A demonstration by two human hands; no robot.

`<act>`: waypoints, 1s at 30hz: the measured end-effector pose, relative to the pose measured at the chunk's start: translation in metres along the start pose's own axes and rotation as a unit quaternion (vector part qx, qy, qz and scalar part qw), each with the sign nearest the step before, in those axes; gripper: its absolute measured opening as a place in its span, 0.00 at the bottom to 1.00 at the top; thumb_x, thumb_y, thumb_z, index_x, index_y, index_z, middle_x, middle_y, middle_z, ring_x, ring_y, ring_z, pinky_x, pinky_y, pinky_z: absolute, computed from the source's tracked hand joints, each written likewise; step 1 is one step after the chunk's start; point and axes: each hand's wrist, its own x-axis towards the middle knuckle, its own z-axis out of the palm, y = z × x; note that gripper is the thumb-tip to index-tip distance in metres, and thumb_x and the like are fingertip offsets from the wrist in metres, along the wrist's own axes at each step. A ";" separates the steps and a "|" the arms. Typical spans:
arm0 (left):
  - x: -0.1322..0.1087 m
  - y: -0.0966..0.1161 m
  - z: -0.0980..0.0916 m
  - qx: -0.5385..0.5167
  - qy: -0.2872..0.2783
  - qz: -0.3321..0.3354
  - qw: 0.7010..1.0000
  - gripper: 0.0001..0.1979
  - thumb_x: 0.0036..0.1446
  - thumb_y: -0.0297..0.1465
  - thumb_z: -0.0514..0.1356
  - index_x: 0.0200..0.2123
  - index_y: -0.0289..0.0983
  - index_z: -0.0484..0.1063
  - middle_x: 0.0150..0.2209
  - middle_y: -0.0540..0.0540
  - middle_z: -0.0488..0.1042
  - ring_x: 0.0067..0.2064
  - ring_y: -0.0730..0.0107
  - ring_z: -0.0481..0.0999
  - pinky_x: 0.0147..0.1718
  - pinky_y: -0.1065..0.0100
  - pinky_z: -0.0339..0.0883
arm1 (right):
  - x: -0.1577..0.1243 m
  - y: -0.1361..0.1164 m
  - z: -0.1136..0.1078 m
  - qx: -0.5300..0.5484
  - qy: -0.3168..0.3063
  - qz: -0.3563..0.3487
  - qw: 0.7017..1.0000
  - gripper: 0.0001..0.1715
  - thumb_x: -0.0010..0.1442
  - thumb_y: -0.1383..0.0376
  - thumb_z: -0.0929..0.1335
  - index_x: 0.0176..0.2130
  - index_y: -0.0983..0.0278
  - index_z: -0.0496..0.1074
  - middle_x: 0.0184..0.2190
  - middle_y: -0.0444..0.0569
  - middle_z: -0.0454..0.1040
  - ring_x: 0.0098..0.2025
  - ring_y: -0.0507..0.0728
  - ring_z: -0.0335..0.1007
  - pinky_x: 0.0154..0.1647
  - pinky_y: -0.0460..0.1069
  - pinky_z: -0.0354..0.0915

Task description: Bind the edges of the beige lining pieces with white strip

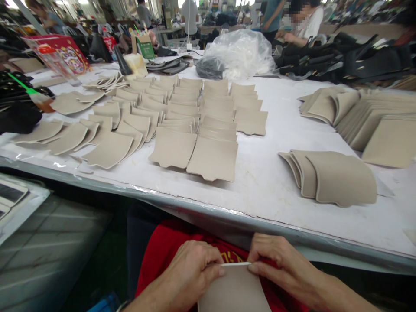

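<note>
Over my lap I hold a beige leather piece [234, 288] by its far edge, where a thin white border shows. My left hand [196, 268] pinches that edge at its left end, thumb on top. At the right end, my right hand [279, 264] pinches it between thumb and fingers. The near part of the piece runs out of the picture. Under it lies a red cloth [162, 247] with yellow lettering. On the table in front stand overlapping rows of similar beige pieces [212, 158], and a few curved ones [346, 177] lie stacked at the right.
The white-covered table [253, 195] has its front edge just beyond my hands. More beige pieces [390, 141] are piled at the far right. A clear plastic bag [243, 52], black straps [351, 58] and a brush with a green handle [32, 93] lie around. A person [303, 24] sits across.
</note>
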 end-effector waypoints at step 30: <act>-0.012 -0.014 0.000 -0.094 0.017 -0.028 0.995 0.11 0.56 0.31 0.56 0.23 0.35 0.70 0.20 0.55 0.59 0.26 0.76 0.59 0.25 0.72 0.46 | 0.038 -0.035 0.033 -0.217 -0.108 -0.057 0.969 0.21 0.74 0.61 0.57 0.31 0.62 0.67 0.29 0.46 0.75 0.32 0.55 0.71 0.32 0.48 0.57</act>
